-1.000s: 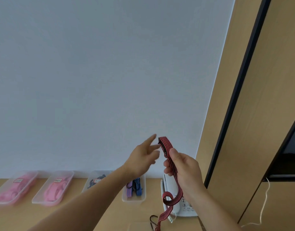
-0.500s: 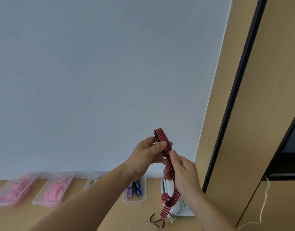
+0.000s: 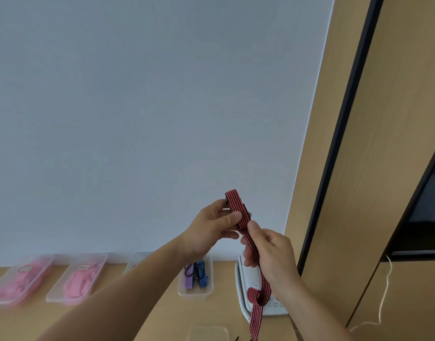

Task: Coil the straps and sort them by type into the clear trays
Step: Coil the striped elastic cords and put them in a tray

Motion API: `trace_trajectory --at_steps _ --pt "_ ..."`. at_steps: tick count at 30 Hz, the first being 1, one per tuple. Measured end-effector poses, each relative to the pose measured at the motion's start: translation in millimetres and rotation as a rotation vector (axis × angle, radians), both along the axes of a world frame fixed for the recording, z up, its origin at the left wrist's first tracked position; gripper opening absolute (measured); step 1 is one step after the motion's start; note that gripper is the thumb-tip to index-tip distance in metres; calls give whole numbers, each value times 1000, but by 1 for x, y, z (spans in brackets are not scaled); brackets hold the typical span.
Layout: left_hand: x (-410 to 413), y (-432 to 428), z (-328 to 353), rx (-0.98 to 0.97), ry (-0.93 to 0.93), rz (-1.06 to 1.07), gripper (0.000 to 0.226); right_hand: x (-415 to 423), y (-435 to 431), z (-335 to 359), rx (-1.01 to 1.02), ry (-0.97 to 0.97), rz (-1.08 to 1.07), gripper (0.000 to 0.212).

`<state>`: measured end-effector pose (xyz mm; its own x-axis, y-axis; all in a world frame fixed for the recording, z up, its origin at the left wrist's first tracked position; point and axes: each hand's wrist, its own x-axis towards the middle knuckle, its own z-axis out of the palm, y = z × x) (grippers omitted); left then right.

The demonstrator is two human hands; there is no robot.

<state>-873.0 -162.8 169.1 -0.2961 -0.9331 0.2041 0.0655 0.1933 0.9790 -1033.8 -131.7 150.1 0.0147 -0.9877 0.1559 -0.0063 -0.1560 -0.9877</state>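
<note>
Left of the white telephone [image 3: 244, 291], a clear tray [image 3: 195, 293] held purple and blue straps. Further left of the telephone sat a half-hidden tray [image 3: 135, 262], blocked by the left forearm, then two pink-strap trays [image 3: 64, 299]. Up above the telephone, both hands were raised against the wall! The left hand [image 3: 211, 227] pinched the red-and-black striped strap [image 3: 236, 205] near its folded top, thumb laid across. The right hand [image 3: 270, 252] curled round it just below, and the strap's tail dropped over the telephone, looping once.
</note>
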Motion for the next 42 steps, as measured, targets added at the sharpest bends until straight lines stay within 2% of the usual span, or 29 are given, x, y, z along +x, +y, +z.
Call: trace_trajectory --at_steps 6,11,14,17,20,22,23,24,27,28,29,31,33,38,42 --pt "7 1 -5 -254 -426 135 34 -2 1 2 47 -5 10 38" --pt "1 7 -13 -554 -746 321 33 3 1 5 90 -23 32 40" --pt "3 7 -16 -783 -857 411 33 3 1 6 118 -36 32 44" --pt "6 6 -18 -1052 -955 428 42 5 2 7 132 -54 52 51" --pt "7 3 -21 -1166 -942 472 49 7 2 6 135 -74 63 52" --pt "8 2 -23 -1115 -887 454 49 8 2 6 134 -90 66 48" --pt "8 2 -23 -1026 -805 451 51 8 2 6 129 -102 68 44" --pt "8 3 -21 -871 -678 436 55 7 1 7 118 -112 68 40" --pt "1 8 -5 -146 -130 213 61 4 -1 8 56 -89 61 27" --pt "1 8 2 38 15 137 58 4 -1 8 31 -75 65 23" --pt "1 7 7 143 69 61 57 4 -1 8 8 -61 76 21" --pt "0 11 13 166 41 -50 51 4 0 7 -38 -43 115 17" --pt "-4 14 16 120 57 -71 43 4 1 7 -61 -42 138 15" --pt "-8 12 23 -49 64 57 36 1 -3 10 -59 -59 120 17" --pt "-9 11 27 -102 115 92 27 2 -5 10 -89 -35 130 14"
